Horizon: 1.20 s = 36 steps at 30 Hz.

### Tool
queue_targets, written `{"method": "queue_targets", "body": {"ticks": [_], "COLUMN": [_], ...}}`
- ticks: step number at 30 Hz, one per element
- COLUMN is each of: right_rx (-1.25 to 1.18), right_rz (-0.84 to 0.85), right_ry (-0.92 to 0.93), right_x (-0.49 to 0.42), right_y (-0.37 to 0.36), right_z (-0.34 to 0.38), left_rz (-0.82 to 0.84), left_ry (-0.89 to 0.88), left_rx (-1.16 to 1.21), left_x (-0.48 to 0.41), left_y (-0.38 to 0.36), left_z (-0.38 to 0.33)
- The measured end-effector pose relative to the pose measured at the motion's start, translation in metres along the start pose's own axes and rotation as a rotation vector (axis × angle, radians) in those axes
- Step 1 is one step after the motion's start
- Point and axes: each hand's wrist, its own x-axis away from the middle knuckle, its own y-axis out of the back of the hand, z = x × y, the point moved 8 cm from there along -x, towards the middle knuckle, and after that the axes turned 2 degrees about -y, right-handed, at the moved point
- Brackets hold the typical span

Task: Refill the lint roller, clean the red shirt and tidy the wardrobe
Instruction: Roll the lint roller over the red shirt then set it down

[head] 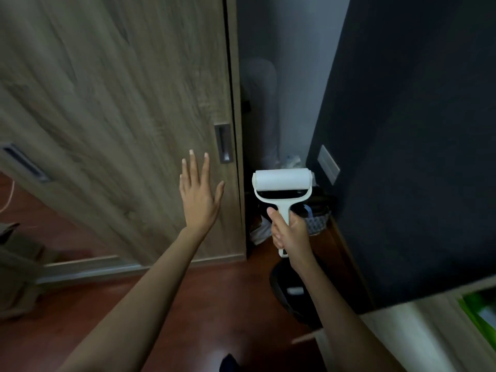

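the right hand [288,232] curls round the white handle of the lint roller [283,193] and holds it upright, its white roll above the fist, in front of the dark gap beside the wardrobe door [120,103]. the left hand [200,191] is spread flat, fingers straight, raised before the wooden door just left of its recessed handle [223,143]; whether it touches the door cannot be told. the red-brown floor [188,304] lies below both arms.
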Motion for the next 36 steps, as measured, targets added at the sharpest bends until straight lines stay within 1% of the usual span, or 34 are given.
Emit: {"method": "queue_targets", "body": {"ticks": [4,8,11,16,21,26,29,36], "right_rx": [-0.011,-0.015,0.015,-0.021,0.032,0.046,0.030,0.043], "right_rz": [-0.027,-0.045,-0.046,-0.055,-0.029,0.000,0.021,0.060], "right_ry": [0.022,0.026,0.040,0.039,0.024,0.025,0.017,0.046], "right_x": [-0.038,-0.077,-0.102,-0.130,-0.147,-0.158,-0.161,-0.162], "right_y": [-0.027,-0.045,-0.053,-0.058,-0.061,-0.071,-0.079,-0.113], "right_z": [0.015,0.021,0.024,0.031,0.032,0.033,0.033,0.028], "left_rz": [0.035,0.015,-0.018,-0.096,-0.146,-0.150,-0.155,-0.125], "left_ry": [-0.023,0.009,0.044,0.071,0.068,0.031,0.046,0.081], "left_rx": [-0.037,-0.079,-0.084,-0.061,-0.035,-0.027,-0.039,-0.076], "left_x": [-0.053,-0.099,-0.115,-0.125,-0.130,-0.130,-0.130,-0.127], "left_y": [-0.026,-0.045,-0.057,-0.074,-0.080,-0.080,-0.075,-0.051], "left_z": [0.024,0.038,0.047,0.049,0.047,0.051,0.059,0.110]}}
